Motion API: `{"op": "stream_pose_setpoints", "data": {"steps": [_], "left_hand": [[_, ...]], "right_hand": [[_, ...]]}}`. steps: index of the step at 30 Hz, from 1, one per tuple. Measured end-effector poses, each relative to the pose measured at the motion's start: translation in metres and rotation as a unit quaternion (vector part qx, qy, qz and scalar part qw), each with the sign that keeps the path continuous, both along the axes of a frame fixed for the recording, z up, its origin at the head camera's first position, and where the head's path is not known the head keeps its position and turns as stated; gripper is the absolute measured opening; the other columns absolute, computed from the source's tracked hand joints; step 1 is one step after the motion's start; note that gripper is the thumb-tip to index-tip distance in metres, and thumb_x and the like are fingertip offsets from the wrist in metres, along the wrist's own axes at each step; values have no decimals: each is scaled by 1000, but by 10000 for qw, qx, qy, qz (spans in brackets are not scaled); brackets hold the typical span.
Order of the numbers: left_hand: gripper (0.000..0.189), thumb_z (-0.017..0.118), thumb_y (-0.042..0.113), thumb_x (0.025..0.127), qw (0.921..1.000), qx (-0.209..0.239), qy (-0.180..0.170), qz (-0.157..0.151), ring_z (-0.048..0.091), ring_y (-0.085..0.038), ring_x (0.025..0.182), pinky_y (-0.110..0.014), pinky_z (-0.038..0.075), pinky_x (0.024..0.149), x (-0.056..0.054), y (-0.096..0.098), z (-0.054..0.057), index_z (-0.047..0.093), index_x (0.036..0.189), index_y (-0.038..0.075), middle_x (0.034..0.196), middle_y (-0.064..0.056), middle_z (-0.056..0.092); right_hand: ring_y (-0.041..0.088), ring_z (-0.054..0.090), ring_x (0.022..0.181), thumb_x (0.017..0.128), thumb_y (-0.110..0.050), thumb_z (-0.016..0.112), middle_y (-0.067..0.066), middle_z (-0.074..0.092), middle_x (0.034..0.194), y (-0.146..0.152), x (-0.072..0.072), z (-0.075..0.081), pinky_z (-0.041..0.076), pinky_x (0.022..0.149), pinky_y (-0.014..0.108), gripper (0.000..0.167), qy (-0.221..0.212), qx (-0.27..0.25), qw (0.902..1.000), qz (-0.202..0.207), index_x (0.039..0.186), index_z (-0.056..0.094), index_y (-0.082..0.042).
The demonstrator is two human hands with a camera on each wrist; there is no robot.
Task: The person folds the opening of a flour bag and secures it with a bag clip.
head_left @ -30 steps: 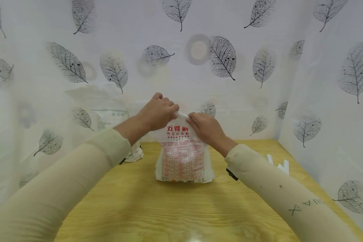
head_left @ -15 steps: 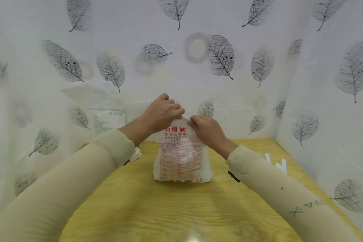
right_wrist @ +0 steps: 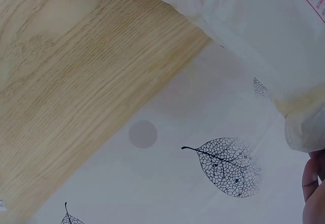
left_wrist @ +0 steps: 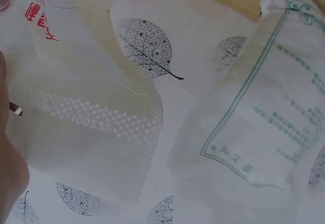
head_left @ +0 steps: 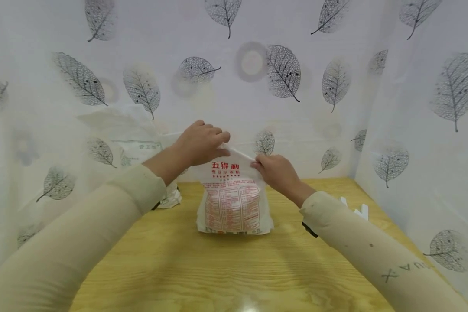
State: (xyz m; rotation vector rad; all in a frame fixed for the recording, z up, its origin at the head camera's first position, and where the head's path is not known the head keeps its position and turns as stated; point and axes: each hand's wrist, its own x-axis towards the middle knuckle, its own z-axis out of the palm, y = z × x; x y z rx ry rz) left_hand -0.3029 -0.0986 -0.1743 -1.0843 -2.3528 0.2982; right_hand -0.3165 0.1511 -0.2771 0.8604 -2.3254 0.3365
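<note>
A white plastic flour bag (head_left: 234, 203) with red print stands upright on the wooden table (head_left: 218, 273), its lower part bulging. My left hand (head_left: 200, 143) grips the top of the bag on its left side. At the right end of the top edge, my right hand (head_left: 278, 173) pinches the plastic. Between the two hands the edge runs taut, sloping down to the right. In the left wrist view, part of the left hand (left_wrist: 11, 168) shows beside the bag's flat upper film (left_wrist: 91, 132), with a small shiny tip (left_wrist: 16, 109) next to it that I cannot identify.
Behind my left forearm stands a second white bag (head_left: 136, 149) with green print, partly hidden. Small white pieces (head_left: 362, 212) lie near the table's right edge. A leaf-patterned curtain (head_left: 226, 99) hangs at the back and on both sides.
Both hands have stayed on the bag's top. My right hand has shifted right and slightly down, my left hand a little left over the last half second, so the edge between them is stretched wider.
</note>
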Motion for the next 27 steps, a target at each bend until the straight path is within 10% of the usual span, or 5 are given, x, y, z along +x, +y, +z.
{"op": "stream_pose_setpoints", "data": {"steps": [9,17,27], "left_hand": [[21,67,33,96,9964,385,-382,658,66,-26,87,-45,48,81,2,-10,4,69,98,12,92,-4,71],[26,58,30,101,9948,-108,706,726,63,-31,96,-47,46,90,-2,-9,-10,67,109,7,102,-10,69],[21,50,24,104,9939,45,603,921,55,-33,95,-52,36,96,-4,-10,-14,60,107,6,99,-12,62]], "right_hand": [[15,49,55,101,-23,60,2,61,70,12,5,-4,44,55,30,19,-675,358,9968,-228,91,62,-7],[17,49,51,100,-22,61,4,60,66,20,4,-17,44,50,30,21,107,689,9975,-122,88,59,-5],[25,57,65,101,-19,56,8,61,75,33,0,-24,47,59,38,18,828,1206,9888,-296,97,60,-2]]}}
